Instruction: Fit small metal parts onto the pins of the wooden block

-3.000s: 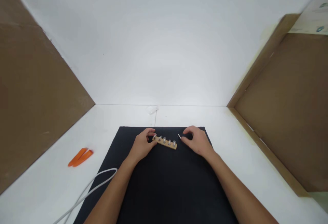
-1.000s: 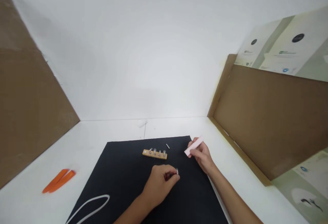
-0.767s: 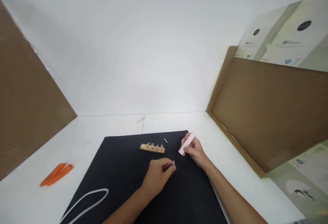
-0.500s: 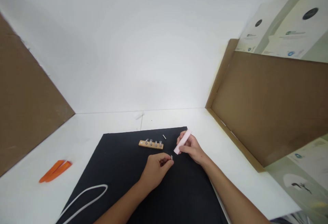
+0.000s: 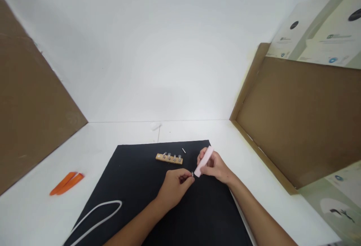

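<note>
Two hands in play, the left hand [image 5: 173, 189] and the right hand [image 5: 214, 165], close together over a black mat [image 5: 132, 174] but not touching each other. Left hand pinches a small metal bolt [image 5: 192, 174] between thumb and fingertips, with its head sticking out past the fingers. Right hand grips a flat pink bar [image 5: 203, 161], tilted, its lower end just beside the bolt; can't tell from this view whether they touch. Material of the bar is unclear, maybe plastic or eraser-like, with a smooth matte face.

Step in hand looks like working the bolt against the lower end of the bar, held up off the mat in both hands. Judging by the tiny gap, next move calls for small fingertip adjustment, not a reach.

Farther up the mat lies a light wooden strip [image 5: 169, 158] with four metal bolts [image 5: 169, 156] standing in a row, and a thin white pin [image 5: 184, 150] just past it. Off the mat on the white table [image 5: 96, 137] are two orange plastic pry tools [image 5: 67, 183]. A white cable [image 5: 96, 212] loops across the mat's lower left corner. Brown cardboard panels [image 5: 296, 122] stand at the side.
</note>
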Available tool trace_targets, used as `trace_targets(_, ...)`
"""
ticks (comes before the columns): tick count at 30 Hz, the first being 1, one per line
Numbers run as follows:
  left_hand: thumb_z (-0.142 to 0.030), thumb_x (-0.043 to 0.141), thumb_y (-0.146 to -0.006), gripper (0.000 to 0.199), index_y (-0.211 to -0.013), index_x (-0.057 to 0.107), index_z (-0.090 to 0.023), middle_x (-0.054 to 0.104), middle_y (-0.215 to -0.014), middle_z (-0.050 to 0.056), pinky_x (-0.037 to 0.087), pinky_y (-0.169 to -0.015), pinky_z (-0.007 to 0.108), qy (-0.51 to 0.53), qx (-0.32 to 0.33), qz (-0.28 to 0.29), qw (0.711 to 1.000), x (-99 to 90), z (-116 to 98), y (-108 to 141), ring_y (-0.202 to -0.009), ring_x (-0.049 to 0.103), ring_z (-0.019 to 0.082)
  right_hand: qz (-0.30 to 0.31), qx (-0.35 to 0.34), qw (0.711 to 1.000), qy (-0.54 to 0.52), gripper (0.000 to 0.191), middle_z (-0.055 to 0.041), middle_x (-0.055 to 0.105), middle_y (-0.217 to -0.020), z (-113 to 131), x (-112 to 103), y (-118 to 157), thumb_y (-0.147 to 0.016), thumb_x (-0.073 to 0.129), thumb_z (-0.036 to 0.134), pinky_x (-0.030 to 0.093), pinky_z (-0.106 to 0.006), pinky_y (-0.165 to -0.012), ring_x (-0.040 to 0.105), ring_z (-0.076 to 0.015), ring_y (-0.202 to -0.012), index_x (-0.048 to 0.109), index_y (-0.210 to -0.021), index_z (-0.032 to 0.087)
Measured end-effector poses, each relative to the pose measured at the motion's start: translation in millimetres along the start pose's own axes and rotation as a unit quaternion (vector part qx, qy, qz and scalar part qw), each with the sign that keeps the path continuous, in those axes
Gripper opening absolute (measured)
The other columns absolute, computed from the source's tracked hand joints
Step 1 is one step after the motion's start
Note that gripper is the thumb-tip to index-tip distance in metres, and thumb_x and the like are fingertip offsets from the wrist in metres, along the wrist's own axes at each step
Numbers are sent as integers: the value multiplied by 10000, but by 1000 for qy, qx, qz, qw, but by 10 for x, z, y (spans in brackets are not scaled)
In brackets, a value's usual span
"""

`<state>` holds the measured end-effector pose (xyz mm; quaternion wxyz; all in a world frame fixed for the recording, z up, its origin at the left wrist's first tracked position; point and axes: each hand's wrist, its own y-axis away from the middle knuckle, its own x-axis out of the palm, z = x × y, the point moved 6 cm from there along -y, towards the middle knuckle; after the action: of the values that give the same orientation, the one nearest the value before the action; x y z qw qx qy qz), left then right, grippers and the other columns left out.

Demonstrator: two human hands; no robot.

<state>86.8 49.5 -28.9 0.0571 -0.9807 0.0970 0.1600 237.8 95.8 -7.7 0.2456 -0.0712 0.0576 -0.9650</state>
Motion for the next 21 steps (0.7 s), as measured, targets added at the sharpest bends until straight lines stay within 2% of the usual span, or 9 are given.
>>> trace_targets(6,-338,615,-790,197,-752,709,-168,677,-672,13,411,-579,228,-10,2,-6,1000,-6,-12,-5,-611,576,141,-173,-46,982,57,315,22,623,-759,36,-219,-36,-649,757,182,459,-250,-546,565,-130,-583,527,-861,222)
trace_targets(8,-333,615,-792,194,-756,709,-167,679,-678,14,413,-584,227,-5,5,-5,1000,-4,4,-7,-616,578,140,-169,-48,983,48,312,30,612,-728,70,-247,-31,-648,754,188,454,-253,-520,556,-129,-546,525,-857,222)
trace_targets(12,-330,614,-797,193,-763,708,-165,668,-669,13,404,-570,225,-4,8,-7,1000,-5,36,-6,-604,565,134,-44,-14,999,-8,340,21,620,-750,81,-104,-11,-649,772,217,453,-254,-527,568,-132,-559,531,-889,218)
trace_targets(13,-332,615,-797,194,-759,707,-165,665,-663,11,401,-565,224,-5,8,-7,1000,-6,38,-5,-600,561,133,-33,-9,999,-8,338,14,628,-761,75,-75,-7,-649,776,222,456,-255,-536,573,-134,-573,538,-888,215)
trace_targets(14,-334,615,-797,196,-757,706,-164,662,-660,10,399,-562,224,-7,8,-7,1000,-6,35,-4,-598,559,132,-45,-13,999,-2,329,9,634,-767,71,-74,-8,-650,778,225,459,-256,-546,577,-135,-585,544,-880,213)
trace_targets(18,-348,614,-796,209,-759,708,-165,664,-664,13,402,-565,228,-15,7,-3,1000,-8,10,-4,-599,559,135,-175,-49,983,21,292,25,635,-732,40,-217,-33,-639,770,194,473,-254,-562,579,-133,-587,546,-824,216)
trace_targets(21,-348,609,-799,206,-750,704,-172,659,-653,8,394,-561,227,-19,7,-4,1000,-13,-6,-8,-591,554,133,-168,-36,985,-3,291,39,617,-710,-22,-254,-63,-629,753,166,466,-243,-521,565,-125,-553,537,-818,216)
